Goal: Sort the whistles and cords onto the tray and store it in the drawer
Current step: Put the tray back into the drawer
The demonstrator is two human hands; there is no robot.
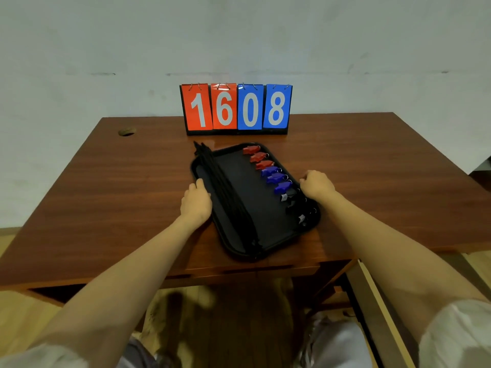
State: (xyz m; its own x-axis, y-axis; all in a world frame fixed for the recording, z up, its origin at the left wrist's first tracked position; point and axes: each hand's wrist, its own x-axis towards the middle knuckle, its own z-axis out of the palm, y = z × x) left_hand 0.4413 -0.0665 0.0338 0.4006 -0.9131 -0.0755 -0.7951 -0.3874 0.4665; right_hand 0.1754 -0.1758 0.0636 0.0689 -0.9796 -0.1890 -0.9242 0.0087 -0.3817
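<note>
The black tray (276, 235) lies mid-desk, holding black cords (231, 197) bundled along its nine o'clock side and red (257, 156), blue (276, 177) and black whistles (293, 208) lined toward three o'clock. The left hand (195, 201) and right hand (317, 183) curl their fingers over its opposite rims.

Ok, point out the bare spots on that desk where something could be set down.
Bare wood lies left of the black rectangular tray, out to the brown wooden desk's left edge, and right of it past the right hand. The strip between the tray and the red-and-blue flip scoreboard is narrow. Inside the tray, only the middle between black cords and whistles is free.
</note>
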